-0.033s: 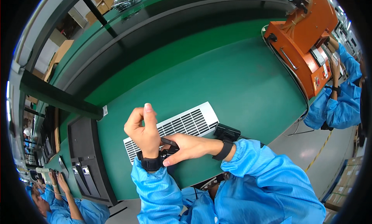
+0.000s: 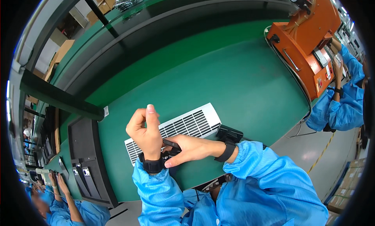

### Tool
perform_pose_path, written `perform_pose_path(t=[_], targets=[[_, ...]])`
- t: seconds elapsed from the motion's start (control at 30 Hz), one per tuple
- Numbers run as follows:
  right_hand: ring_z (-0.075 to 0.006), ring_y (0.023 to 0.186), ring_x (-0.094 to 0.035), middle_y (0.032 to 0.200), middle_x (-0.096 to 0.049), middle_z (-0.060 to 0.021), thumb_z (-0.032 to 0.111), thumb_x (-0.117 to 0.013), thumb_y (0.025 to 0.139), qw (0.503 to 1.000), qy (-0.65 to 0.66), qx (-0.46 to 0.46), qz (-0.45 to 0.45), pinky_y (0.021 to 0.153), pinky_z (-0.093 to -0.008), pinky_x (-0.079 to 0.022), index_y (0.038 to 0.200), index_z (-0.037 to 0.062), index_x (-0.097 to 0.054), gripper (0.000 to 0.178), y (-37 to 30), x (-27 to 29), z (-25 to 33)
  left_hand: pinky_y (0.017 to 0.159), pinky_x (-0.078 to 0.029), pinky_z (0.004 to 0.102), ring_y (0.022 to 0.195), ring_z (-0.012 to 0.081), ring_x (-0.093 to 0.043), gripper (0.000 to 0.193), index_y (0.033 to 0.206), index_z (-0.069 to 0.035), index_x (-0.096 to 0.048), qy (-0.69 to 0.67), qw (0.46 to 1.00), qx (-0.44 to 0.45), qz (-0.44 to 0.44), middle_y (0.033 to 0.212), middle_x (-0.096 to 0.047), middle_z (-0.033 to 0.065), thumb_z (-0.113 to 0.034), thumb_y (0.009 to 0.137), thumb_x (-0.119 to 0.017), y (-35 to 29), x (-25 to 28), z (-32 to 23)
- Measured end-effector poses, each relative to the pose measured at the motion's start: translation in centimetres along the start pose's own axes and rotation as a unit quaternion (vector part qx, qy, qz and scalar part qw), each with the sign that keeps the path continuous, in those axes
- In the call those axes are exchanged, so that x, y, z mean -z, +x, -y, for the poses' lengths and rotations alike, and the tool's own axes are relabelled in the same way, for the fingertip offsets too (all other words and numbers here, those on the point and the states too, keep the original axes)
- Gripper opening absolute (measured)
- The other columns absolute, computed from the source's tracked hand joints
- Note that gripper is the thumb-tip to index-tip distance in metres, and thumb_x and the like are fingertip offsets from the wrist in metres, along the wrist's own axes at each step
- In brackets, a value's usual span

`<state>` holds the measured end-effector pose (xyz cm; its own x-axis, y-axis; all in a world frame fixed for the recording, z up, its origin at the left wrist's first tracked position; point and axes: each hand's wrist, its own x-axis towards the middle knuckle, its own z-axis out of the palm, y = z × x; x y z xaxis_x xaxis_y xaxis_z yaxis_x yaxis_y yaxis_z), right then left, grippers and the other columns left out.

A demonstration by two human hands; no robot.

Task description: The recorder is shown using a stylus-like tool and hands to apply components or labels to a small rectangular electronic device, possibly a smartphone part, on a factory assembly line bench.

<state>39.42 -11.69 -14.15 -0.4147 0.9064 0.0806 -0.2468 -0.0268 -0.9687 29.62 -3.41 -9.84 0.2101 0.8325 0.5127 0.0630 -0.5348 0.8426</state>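
Note:
My left hand [image 2: 145, 133] is raised with its fingers curled in and its thumb pointing up; nothing shows in it. A black strap [image 2: 153, 166] circles that wrist, and a small black device [image 2: 172, 150] sits beside it. My right hand [image 2: 190, 148] reaches across and grips this device between thumb and fingers. My right wrist wears another black strap [image 2: 225, 151], with a second black device [image 2: 229, 133] at its far side. Beyond and partly beneath both hands lies a white slotted panel [image 2: 191, 123], its middle partly covered by them.
The panel lies on a green worktable [image 2: 242, 77]. On the left stands a black tray [image 2: 84, 138] holding several dark strips [image 2: 90, 182]. An orange machine [image 2: 297, 58] with cables occupies the far right, where a co-worker's blue sleeve [image 2: 351, 64] shows. Another person's hands [image 2: 58, 181] work at lower left.

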Motion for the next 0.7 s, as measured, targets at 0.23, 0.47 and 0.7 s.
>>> perform_pose_path(t=[0.23,0.47,0.7], targets=[[-0.0127,0.078,-0.059,0.084,-0.065,-0.0074,0.036,-0.068,0.085,0.996,-0.015,0.003,-0.092,0.070,-0.0274,-0.048,0.100,-0.0038,-0.063,0.043,0.0,0.1,-0.1,0.045,-0.030,0.0217,0.048,0.0066,-0.041,0.036,0.065,-0.004,-0.051,-0.105,0.990,0.098,0.014,0.055,-0.047,0.0005,-0.023,0.095,-0.054,0.8,0.5,0.5],[-0.0086,0.075,-0.059,0.083,-0.067,-0.0040,0.022,-0.067,0.085,0.984,-0.089,0.056,-0.146,0.067,-0.0249,-0.047,0.093,0.0016,-0.066,0.022,-1.3,0.2,3.1,0.047,-0.035,0.0218,0.051,0.0073,-0.046,0.033,0.070,-0.005,-0.055,-0.213,0.951,0.223,0.021,0.060,-0.052,0.0015,-0.027,0.095,-0.055,0.5,0.3,2.0],[-0.0102,0.052,-0.051,0.065,-0.058,-0.0002,0.011,-0.069,0.081,0.912,-0.234,0.300,-0.154,0.047,-0.0258,-0.037,0.090,0.0052,-0.067,0.011,-3.0,-1.2,4.7,0.079,-0.049,0.0317,0.090,0.0207,-0.063,0.049,0.112,0.003,-0.055,-0.246,0.783,0.305,0.484,0.097,-0.064,0.0144,-0.043,0.097,-0.046,-2.1,-3.6,-1.3]])
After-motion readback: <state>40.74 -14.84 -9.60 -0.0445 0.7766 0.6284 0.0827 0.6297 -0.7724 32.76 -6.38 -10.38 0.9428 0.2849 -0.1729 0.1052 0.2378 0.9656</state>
